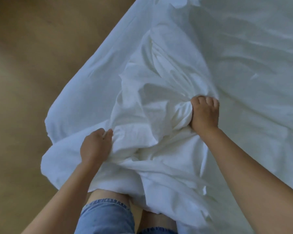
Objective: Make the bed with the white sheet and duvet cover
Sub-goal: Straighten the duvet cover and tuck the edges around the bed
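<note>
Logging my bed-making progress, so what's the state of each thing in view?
left hand: grips a fold of the duvet cover.
right hand: fist clenched on a gathered wad of it.
duvet cover: crumpled, heaped at the bed's near corner.
sheet: spread over the bed, wrinkled.

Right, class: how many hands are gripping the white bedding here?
2. The left hand grips the white bedding near the edge of the bed; the right hand clutches a bunch of it further in. No others show.

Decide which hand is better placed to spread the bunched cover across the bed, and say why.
Probably the right hand: it grips the cover beside the flat sheet. The left hand grips it at the edge by the floor.
</note>
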The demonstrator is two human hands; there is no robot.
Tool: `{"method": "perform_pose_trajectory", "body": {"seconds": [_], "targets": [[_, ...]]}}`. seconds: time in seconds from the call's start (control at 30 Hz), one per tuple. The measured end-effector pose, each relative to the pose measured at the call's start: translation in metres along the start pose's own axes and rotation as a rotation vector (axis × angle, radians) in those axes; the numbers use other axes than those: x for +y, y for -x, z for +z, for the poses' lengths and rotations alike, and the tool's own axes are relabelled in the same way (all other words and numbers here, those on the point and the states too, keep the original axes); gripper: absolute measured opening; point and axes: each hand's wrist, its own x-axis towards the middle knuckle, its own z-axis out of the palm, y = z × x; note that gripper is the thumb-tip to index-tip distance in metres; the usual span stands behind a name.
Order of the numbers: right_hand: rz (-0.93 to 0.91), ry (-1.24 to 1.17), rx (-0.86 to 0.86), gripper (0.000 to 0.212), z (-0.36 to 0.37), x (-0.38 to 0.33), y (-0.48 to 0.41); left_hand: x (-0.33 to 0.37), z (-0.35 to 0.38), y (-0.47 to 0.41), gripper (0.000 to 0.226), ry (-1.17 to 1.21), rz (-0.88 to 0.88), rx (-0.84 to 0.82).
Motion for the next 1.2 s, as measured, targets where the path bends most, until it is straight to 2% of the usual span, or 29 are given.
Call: {"method": "perform_pose_trajectory", "body": {"seconds": [0.07, 0.13, 0.2, 0.23, 0.3, 0.37, 0.4, 0.47, 0.53, 0.6, 0.77, 0.87, 0.93, 1.0, 1.03, 1.13, 1.2], "targets": [[-0.005, -0.002, -0.012, 0.038, 0.006, -0.014, 0.006, 0.000, 0.011, -0.001, 0.039, -0.063, -0.037, -0.051], [-0.094, 0.008, 0.024, 0.060, 0.004, -0.022, 0.009, 0.007, 0.007, -0.022, 0.038, -0.060, -0.054, -0.050], [-0.259, 0.013, 0.046, 0.088, 0.001, -0.032, 0.015, 0.022, 0.000, -0.044, 0.050, -0.018, -0.011, -0.085], [-0.344, 0.033, 0.060, 0.094, 0.000, -0.039, 0.018, 0.033, 0.000, -0.051, 0.059, 0.002, 0.018, -0.138], [-0.467, 0.145, 0.005, 0.084, -0.002, -0.060, 0.025, 0.056, 0.007, -0.055, 0.070, 0.130, 0.033, -0.304], [-0.478, 0.202, -0.090, 0.057, -0.002, -0.076, 0.028, 0.071, 0.018, -0.052, 0.057, 0.328, 0.033, -0.461], [-0.429, 0.142, -0.128, 0.042, -0.004, -0.079, 0.023, 0.074, 0.022, -0.048, 0.045, 0.366, 0.046, -0.475], [-0.315, 0.027, -0.122, 0.025, -0.013, -0.071, 0.005, 0.073, 0.022, -0.043, 0.036, 0.313, 0.083, -0.371], [-0.274, 0.052, 0.023, 0.021, -0.031, -0.050, -0.017, 0.067, 0.007, -0.037, 0.044, 0.202, 0.061, -0.228], [-0.271, 0.026, 0.175, 0.021, -0.053, -0.030, -0.035, 0.061, -0.013, -0.028, 0.049, 0.211, 0.040, -0.183], [-0.305, -0.054, 0.235, 0.024, -0.085, -0.009, -0.054, 0.034, -0.061, -0.012, 0.045, 0.276, -0.090, -0.140], [-0.201, -0.038, 0.175, 0.022, -0.061, -0.016, -0.062, 0.014, -0.055, 0.010, 0.048, 0.310, -0.184, -0.215], [-0.049, -0.034, 0.085, 0.025, -0.041, -0.029, -0.062, 0.013, -0.033, 0.025, 0.050, 0.335, -0.119, -0.201], [0.034, -0.027, -0.010, 0.039, -0.031, -0.050, -0.054, 0.014, -0.013, 0.027, 0.046, 0.373, -0.063, -0.135], [-0.030, -0.006, -0.033, 0.050, -0.029, -0.060, -0.050, 0.013, -0.007, 0.023, 0.043, 0.389, -0.073, -0.115], [-0.464, 0.083, -0.061, 0.079, -0.022, -0.092, -0.025, 0.007, 0.002, 0.004, 0.028, 0.437, -0.160, -0.161], [-0.542, 0.143, -0.142, 0.072, -0.017, -0.106, -0.012, 0.009, 0.001, -0.009, 0.022, 0.503, -0.222, -0.251]]}}
